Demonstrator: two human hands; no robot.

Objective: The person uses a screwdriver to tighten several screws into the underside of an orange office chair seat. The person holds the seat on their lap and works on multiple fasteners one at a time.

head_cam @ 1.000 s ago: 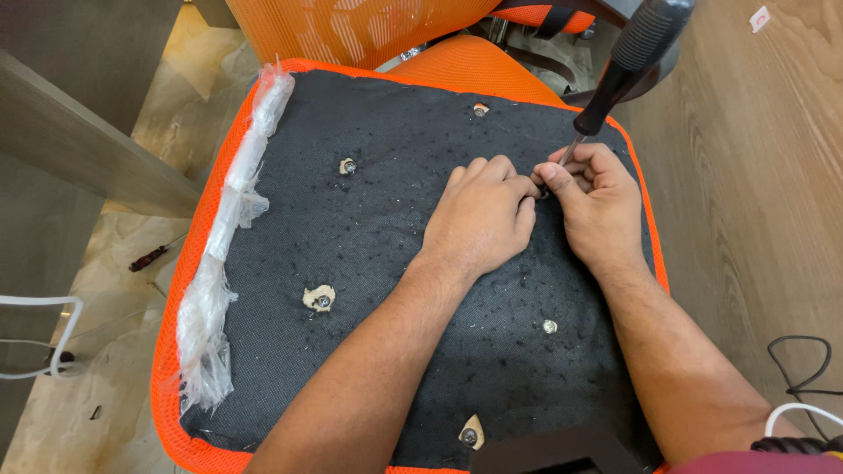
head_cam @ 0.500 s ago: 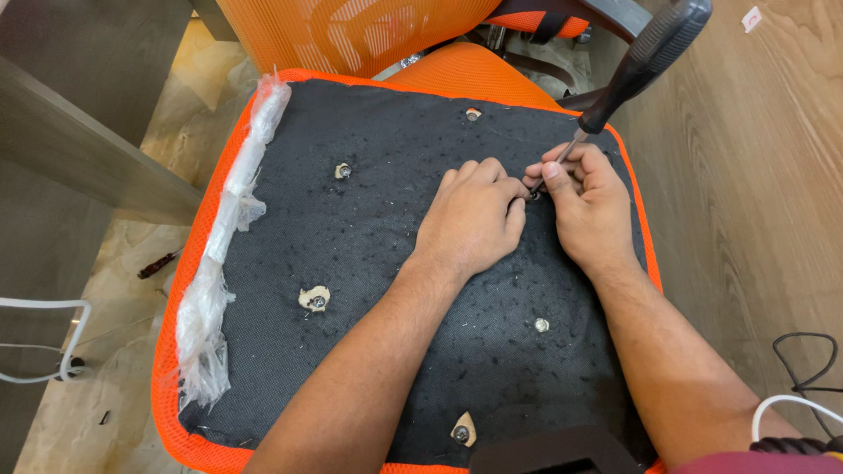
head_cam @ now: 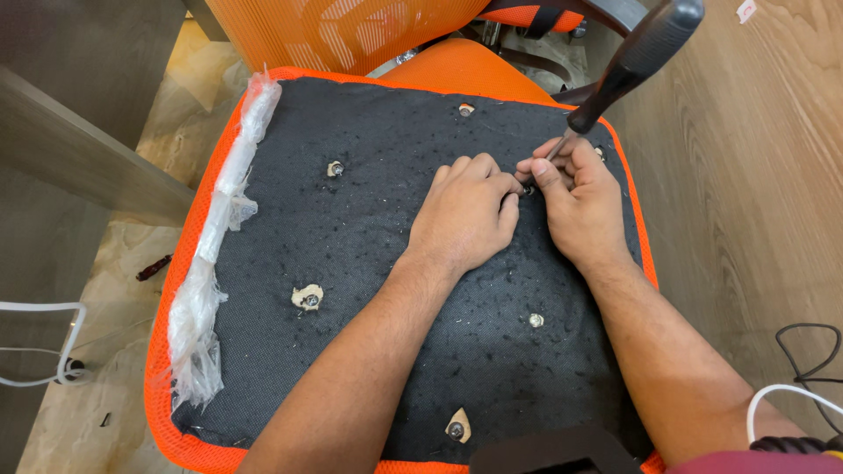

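An upturned chair seat (head_cam: pixel 378 219) lies before me, black fabric underside with an orange mesh rim. My left hand (head_cam: pixel 465 211) rests curled on the fabric, fingertips pinched at a small fastener (head_cam: pixel 528 190) in the upper right part. My right hand (head_cam: pixel 584 197) meets it there, fingers closed around the thin shaft of a screwdriver. The screwdriver's black handle (head_cam: pixel 645 48) slants up to the right above my right hand. Several other bolt holes with screws show in the fabric (head_cam: pixel 307 298).
Torn clear plastic wrap (head_cam: pixel 219 254) clings along the seat's left rim. An orange mesh chair back (head_cam: pixel 351 26) stands behind the seat. A wooden board (head_cam: pixel 764 175) lies to the right, a white cable (head_cam: pixel 44 342) on the floor at left, a black cable (head_cam: pixel 808 351) lower right.
Both hands stay at the same fastener; the view has shifted slightly and the screwdriver handle tilts a little farther right.
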